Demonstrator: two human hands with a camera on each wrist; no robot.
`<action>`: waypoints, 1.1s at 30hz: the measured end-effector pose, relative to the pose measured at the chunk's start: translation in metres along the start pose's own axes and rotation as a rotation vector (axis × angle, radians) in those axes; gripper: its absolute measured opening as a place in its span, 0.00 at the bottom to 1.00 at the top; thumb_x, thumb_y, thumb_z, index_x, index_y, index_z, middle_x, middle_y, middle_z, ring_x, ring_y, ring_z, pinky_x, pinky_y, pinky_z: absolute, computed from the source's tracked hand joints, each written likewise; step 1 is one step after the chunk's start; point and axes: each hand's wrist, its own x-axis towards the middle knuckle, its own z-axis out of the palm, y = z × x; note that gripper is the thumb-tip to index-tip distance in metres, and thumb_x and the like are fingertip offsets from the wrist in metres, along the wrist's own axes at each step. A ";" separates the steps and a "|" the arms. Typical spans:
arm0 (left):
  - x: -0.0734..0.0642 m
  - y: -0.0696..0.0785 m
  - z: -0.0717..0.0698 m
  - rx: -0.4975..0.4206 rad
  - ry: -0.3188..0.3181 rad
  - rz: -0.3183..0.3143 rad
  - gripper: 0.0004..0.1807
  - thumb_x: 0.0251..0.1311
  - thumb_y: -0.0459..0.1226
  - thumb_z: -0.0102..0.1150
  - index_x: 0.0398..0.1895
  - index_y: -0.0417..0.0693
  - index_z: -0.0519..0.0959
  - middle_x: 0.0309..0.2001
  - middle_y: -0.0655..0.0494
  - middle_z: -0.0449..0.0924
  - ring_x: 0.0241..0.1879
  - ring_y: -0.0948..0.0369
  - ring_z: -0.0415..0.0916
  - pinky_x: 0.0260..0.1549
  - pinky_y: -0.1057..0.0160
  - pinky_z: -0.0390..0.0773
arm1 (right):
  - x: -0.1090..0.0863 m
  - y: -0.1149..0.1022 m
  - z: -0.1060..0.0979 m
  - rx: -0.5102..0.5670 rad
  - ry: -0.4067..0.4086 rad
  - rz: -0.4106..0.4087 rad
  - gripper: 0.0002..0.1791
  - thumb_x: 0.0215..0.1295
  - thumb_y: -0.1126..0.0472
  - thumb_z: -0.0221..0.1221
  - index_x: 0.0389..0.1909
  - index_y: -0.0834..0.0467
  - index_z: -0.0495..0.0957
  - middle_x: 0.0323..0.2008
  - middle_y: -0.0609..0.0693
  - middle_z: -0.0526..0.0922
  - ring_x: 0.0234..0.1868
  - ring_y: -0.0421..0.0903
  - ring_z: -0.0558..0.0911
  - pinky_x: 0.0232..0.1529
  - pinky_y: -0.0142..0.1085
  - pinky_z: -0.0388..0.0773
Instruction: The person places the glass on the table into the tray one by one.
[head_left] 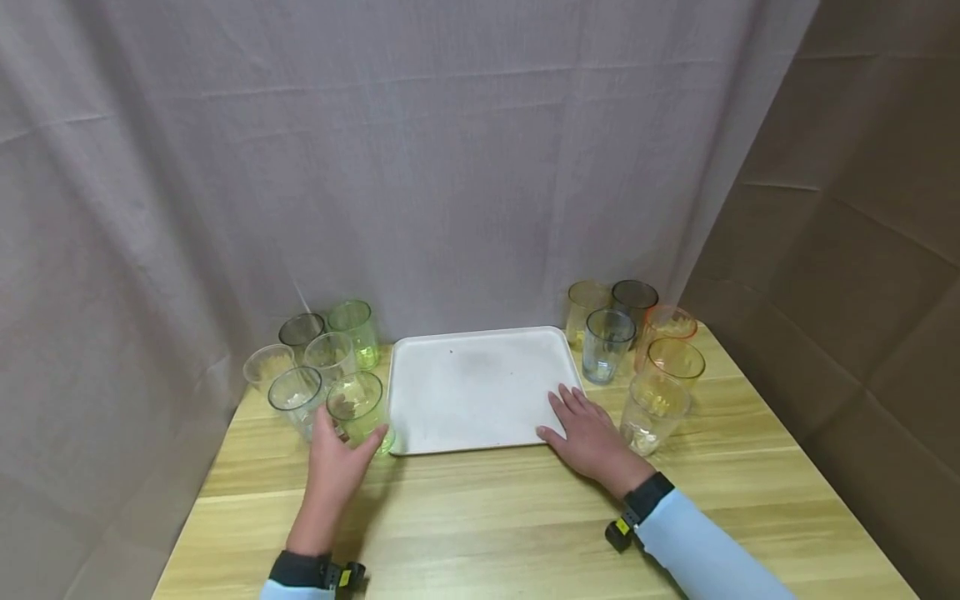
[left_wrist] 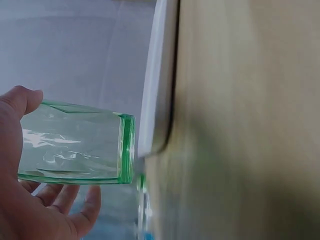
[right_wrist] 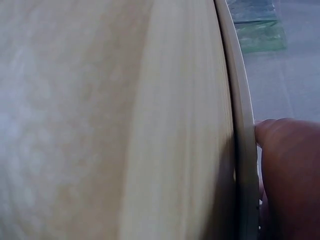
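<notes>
My left hand (head_left: 337,467) holds a clear green glass tumbler (head_left: 356,396) upright at the tray's left front corner. In the left wrist view the thumb lies on one side of the tumbler (left_wrist: 75,145) and the fingers on the other. Its thick base looks slightly off the tabletop there. A white rectangular tray (head_left: 480,387) lies in the middle of the table. On its right front corner rests my right hand (head_left: 592,437), fingers spread and fairly straight. In the right wrist view the thumb (right_wrist: 290,155) touches the tray's rim (right_wrist: 242,100).
Several tumblers stand left of the tray, including a bluish one (head_left: 296,392), a dark one (head_left: 302,329) and another green one (head_left: 354,329). Right of it are a blue tumbler (head_left: 603,350), an amber one (head_left: 678,358), a clear one (head_left: 648,421) and others. Grey cloth (head_left: 450,167) hangs behind the wooden table (head_left: 480,525).
</notes>
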 end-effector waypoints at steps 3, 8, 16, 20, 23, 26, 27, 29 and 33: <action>0.013 0.009 0.017 -0.021 -0.020 0.023 0.49 0.54 0.45 0.78 0.74 0.41 0.60 0.67 0.41 0.66 0.67 0.45 0.66 0.62 0.40 0.75 | 0.001 0.001 -0.001 -0.005 -0.007 0.004 0.45 0.78 0.31 0.44 0.81 0.59 0.59 0.81 0.60 0.53 0.80 0.61 0.50 0.76 0.62 0.53; 0.039 0.021 0.044 -0.039 -0.029 0.061 0.48 0.55 0.45 0.77 0.74 0.41 0.61 0.68 0.41 0.67 0.69 0.47 0.65 0.63 0.42 0.74 | 0.001 0.001 -0.001 0.000 -0.016 0.007 0.45 0.78 0.31 0.43 0.82 0.59 0.59 0.81 0.60 0.52 0.80 0.61 0.49 0.76 0.62 0.52; 0.084 0.026 0.075 0.026 -0.020 0.048 0.55 0.58 0.50 0.74 0.79 0.34 0.55 0.74 0.36 0.61 0.74 0.45 0.58 0.73 0.46 0.63 | 0.001 0.001 0.002 0.009 -0.007 0.004 0.45 0.78 0.31 0.44 0.81 0.60 0.60 0.81 0.61 0.53 0.80 0.61 0.49 0.76 0.62 0.52; 0.105 0.028 0.086 0.030 0.011 0.044 0.53 0.58 0.50 0.74 0.79 0.37 0.57 0.73 0.38 0.63 0.74 0.47 0.59 0.74 0.48 0.60 | 0.002 0.002 0.002 0.009 -0.007 0.000 0.46 0.78 0.31 0.43 0.81 0.60 0.59 0.81 0.61 0.52 0.80 0.61 0.49 0.76 0.63 0.51; 0.119 0.029 0.093 0.014 0.021 0.039 0.53 0.59 0.49 0.73 0.80 0.38 0.55 0.74 0.39 0.61 0.75 0.47 0.57 0.75 0.48 0.59 | 0.002 0.002 0.002 0.005 -0.002 0.004 0.46 0.78 0.30 0.43 0.82 0.59 0.59 0.82 0.60 0.52 0.80 0.61 0.49 0.76 0.62 0.51; 0.130 0.029 0.098 0.014 0.025 0.021 0.54 0.60 0.49 0.72 0.81 0.36 0.52 0.76 0.37 0.58 0.76 0.47 0.55 0.75 0.48 0.58 | 0.003 0.003 0.002 0.000 -0.004 0.004 0.46 0.78 0.30 0.42 0.82 0.59 0.59 0.82 0.60 0.52 0.80 0.61 0.49 0.76 0.62 0.51; 0.133 0.029 0.099 0.014 0.028 0.016 0.54 0.60 0.49 0.72 0.81 0.36 0.52 0.76 0.37 0.58 0.76 0.47 0.55 0.76 0.49 0.58 | 0.002 0.003 0.002 0.001 -0.007 0.005 0.46 0.78 0.30 0.42 0.82 0.59 0.58 0.82 0.60 0.52 0.80 0.61 0.49 0.76 0.62 0.51; 0.139 0.028 0.102 0.012 0.031 0.015 0.53 0.60 0.47 0.73 0.80 0.36 0.52 0.76 0.36 0.58 0.75 0.46 0.55 0.76 0.49 0.57 | 0.002 0.003 0.002 0.002 -0.010 0.004 0.46 0.78 0.30 0.42 0.82 0.59 0.58 0.82 0.60 0.52 0.80 0.61 0.49 0.76 0.62 0.51; 0.148 0.025 0.107 -0.004 0.040 0.041 0.52 0.61 0.44 0.73 0.79 0.34 0.53 0.75 0.35 0.60 0.75 0.46 0.56 0.76 0.50 0.57 | 0.001 0.002 0.002 0.004 -0.006 0.008 0.45 0.78 0.30 0.42 0.82 0.59 0.59 0.82 0.60 0.52 0.80 0.60 0.48 0.76 0.62 0.51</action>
